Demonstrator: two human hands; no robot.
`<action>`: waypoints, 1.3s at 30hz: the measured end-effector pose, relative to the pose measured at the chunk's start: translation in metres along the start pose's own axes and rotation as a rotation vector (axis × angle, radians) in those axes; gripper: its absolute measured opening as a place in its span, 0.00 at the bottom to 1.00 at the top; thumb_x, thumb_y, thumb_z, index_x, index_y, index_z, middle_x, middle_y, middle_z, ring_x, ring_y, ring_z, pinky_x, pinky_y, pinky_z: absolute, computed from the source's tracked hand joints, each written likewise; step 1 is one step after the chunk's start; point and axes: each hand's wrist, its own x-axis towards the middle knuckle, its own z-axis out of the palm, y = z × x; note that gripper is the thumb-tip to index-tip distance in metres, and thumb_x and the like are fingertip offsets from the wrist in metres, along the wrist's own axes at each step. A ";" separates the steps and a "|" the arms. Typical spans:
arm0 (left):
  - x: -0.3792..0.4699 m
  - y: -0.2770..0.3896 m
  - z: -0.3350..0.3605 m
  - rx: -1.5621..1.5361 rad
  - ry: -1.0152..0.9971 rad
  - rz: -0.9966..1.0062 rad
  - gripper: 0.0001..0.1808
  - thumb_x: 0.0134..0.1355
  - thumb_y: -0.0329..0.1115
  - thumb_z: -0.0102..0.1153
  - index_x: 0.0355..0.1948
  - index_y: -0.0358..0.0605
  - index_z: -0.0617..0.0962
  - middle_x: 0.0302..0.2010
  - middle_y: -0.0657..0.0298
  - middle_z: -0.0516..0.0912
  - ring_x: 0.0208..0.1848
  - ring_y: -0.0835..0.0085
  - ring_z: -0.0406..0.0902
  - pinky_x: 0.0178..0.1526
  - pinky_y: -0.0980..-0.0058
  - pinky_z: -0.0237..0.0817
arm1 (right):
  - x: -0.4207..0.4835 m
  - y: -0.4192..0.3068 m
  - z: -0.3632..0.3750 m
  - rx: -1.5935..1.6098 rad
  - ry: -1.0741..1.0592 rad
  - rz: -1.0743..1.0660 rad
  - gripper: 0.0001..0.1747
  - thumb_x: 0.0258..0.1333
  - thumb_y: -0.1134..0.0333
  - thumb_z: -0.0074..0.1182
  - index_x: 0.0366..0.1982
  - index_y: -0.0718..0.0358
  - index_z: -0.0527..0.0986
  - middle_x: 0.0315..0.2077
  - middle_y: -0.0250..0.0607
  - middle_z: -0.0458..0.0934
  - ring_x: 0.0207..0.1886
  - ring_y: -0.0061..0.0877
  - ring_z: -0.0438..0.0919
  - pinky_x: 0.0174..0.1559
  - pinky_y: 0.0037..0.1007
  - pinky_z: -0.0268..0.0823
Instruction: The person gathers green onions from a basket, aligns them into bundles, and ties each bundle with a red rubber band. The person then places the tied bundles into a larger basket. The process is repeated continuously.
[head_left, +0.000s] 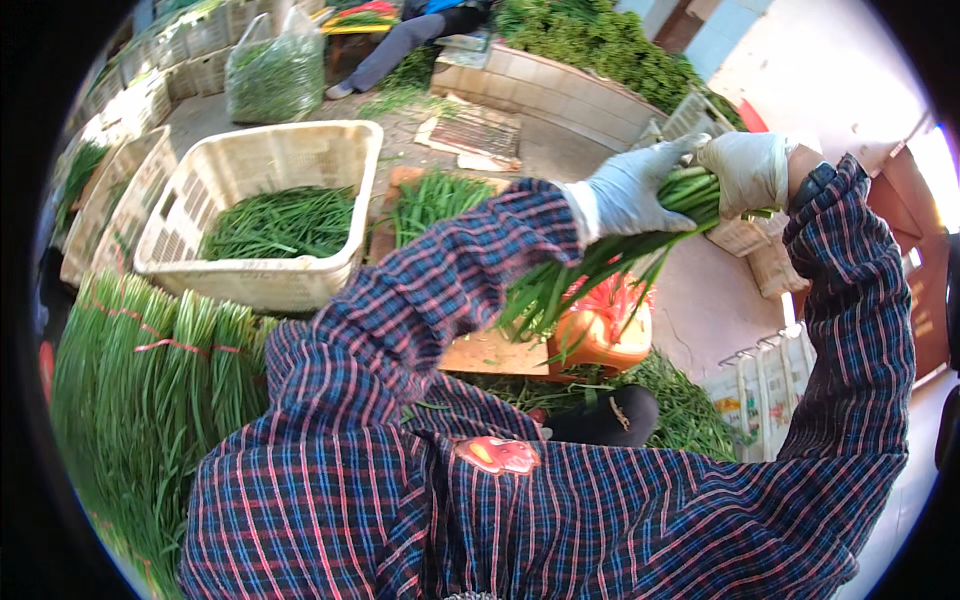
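Observation:
A bunch of long green chives (694, 196) is held out in front of me to the right, with its leaves hanging down towards the left. My left hand (637, 191), in a pale glove, wraps the bunch with thumb and fingers apart around it. Close beside it, my gloved right hand (746, 172) is closed around the stem end, and a few stem tips show below its wrist side. Under the hanging leaves stands an orange plastic container (604, 337) with red ties (619, 300) on top. The right fingertips are partly hidden.
Tied chive bundles (172, 360) stand at my left. A white plastic crate (255, 274) holds loose chives (285, 225). More chives (439, 199) lie ahead, near a wooden board (499, 356). Leaf scraps (686, 409) cover the floor by my knee. Another person's leg (397, 49) is at the back.

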 end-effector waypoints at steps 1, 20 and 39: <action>-0.017 -0.018 -0.016 -0.051 -0.021 -0.018 0.45 0.45 0.41 0.70 0.63 0.46 0.63 0.50 0.49 0.77 0.52 0.55 0.75 0.55 0.66 0.66 | 0.011 -0.004 -0.004 0.024 0.030 -0.032 0.20 0.33 0.68 0.64 0.35 0.62 0.79 0.27 0.43 0.81 0.31 0.33 0.80 0.35 0.32 0.72; -0.302 -0.110 -0.139 0.367 -0.544 -1.425 0.45 0.50 0.61 0.63 0.57 0.33 0.69 0.52 0.47 0.77 0.52 0.60 0.76 0.53 0.71 0.66 | 0.260 -0.129 0.088 1.574 0.784 0.116 0.19 0.40 0.72 0.61 0.38 0.69 0.73 0.23 0.49 0.79 0.20 0.27 0.78 0.23 0.29 0.71; -0.304 -0.151 -0.076 0.048 -0.056 -1.663 0.29 0.46 0.52 0.70 0.41 0.38 0.81 0.38 0.56 0.83 0.39 0.68 0.78 0.41 0.70 0.69 | 0.241 -0.368 0.198 1.530 0.262 0.041 0.34 0.47 0.65 0.55 0.53 0.74 0.56 0.39 0.62 0.76 0.43 0.51 0.77 0.45 0.41 0.70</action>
